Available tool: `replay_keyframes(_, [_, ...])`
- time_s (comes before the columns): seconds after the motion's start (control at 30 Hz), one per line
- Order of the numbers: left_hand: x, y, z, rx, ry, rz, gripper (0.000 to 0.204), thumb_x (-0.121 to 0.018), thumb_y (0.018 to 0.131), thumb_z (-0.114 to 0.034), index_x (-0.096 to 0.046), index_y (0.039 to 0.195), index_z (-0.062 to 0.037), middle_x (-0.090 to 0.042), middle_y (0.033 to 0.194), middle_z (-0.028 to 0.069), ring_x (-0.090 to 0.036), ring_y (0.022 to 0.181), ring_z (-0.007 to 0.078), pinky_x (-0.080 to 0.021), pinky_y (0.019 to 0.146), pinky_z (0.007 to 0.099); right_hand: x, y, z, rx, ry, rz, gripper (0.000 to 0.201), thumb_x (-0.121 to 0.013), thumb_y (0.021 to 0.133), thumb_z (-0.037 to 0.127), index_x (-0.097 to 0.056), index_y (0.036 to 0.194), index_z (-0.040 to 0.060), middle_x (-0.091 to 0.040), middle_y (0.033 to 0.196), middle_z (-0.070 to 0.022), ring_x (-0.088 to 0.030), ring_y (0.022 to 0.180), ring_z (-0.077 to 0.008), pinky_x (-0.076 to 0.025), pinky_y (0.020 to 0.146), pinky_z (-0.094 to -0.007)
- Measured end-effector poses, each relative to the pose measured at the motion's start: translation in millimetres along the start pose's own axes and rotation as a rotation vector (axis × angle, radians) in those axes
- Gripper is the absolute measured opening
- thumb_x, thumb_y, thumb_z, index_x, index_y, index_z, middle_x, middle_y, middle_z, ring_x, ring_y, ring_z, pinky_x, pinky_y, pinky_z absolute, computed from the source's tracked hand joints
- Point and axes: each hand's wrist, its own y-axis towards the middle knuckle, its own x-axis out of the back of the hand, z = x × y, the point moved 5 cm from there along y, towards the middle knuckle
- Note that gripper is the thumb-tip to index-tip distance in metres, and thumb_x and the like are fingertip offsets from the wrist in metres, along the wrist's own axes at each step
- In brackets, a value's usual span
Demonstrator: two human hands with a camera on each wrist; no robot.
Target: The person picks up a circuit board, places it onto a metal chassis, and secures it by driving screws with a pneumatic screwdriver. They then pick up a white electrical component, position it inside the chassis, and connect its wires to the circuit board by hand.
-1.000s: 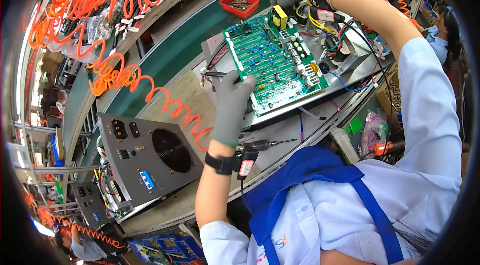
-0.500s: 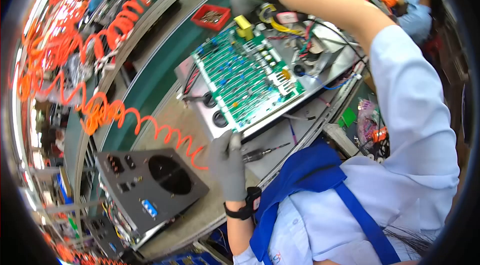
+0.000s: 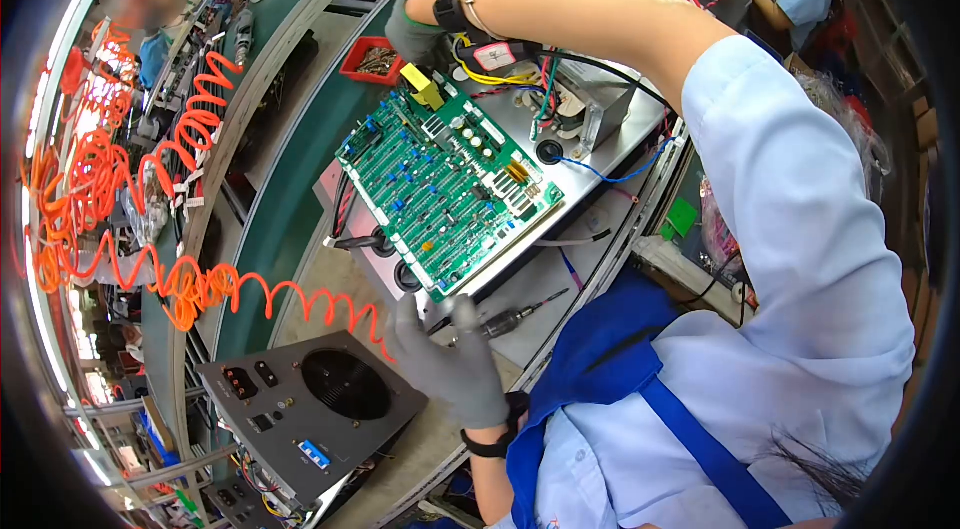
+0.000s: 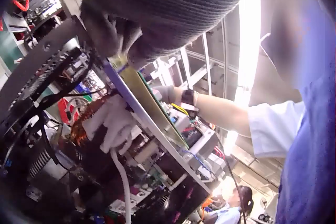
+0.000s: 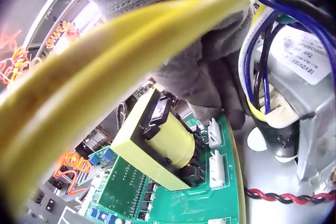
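Note:
A green circuit board (image 3: pixel 440 194) lies tilted over a silver metal chassis (image 3: pixel 610 114), with a yellow transformer (image 5: pixel 142 145) at its far corner. My gloved right hand (image 3: pixel 415 29) is at that far corner; in the right wrist view its fingertips (image 5: pixel 205 106) grip the board's edge beside white connectors. My gloved left hand (image 3: pixel 450 364) is at the near corner, fingers spread and their tips right at the board's edge. Seen from the left wrist, the board (image 4: pixel 149 98) shows edge-on below the glove (image 4: pixel 157 14). Yellow wires (image 5: pixel 105 66) cross in front of the right hand.
A screwdriver-like tool (image 3: pixel 510 321) lies by the left hand. A grey fan panel (image 3: pixel 315 399) stands at the near left, below a coiled orange hose (image 3: pixel 290 294). A red bin of screws (image 3: pixel 370 59) sits beyond the board. Other people are in the background.
My left hand has moved from the board's left edge to its near corner, with the fingers spread. My right hand stays at the far corner. The head view has shifted, moving the board leftward in frame.

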Motion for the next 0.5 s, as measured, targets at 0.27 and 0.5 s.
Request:
replay_keyframes(0.27, [-66.9,26.6,-88.1,-0.442,0.113,0.210,0.053,-0.076,0.071,-0.035,-0.058,0.117,-0.0160,-0.051,0.128,0.0156,-0.047,0.117,0.0324,-0.029,0.103,0.0503,1.9,-3.0,-0.9,-0.056,0.136,0.220,0.030,-0.067,0.080,0.029,-0.069,0.105,0.0113,-0.068,0.102,-0.0058,-0.060,0.087,-0.0224,-0.047,0.079,-0.0404])
replay_keyframes(0.5, [-82.2,28.4,-85.2,-0.422,0.065,0.212,0.047,-0.077,0.064,-0.027,-0.062,0.107,-0.0212,-0.052,0.126,0.0144,-0.050,0.113,0.0314,-0.030,0.104,0.0497,12.8,-36.6,10.5,0.021,0.058,0.177,0.023,-0.061,0.084,0.018,-0.072,0.100,0.0063,-0.071,0.103,-0.0062,-0.067,0.088,-0.0187,-0.052,0.081,-0.0347])
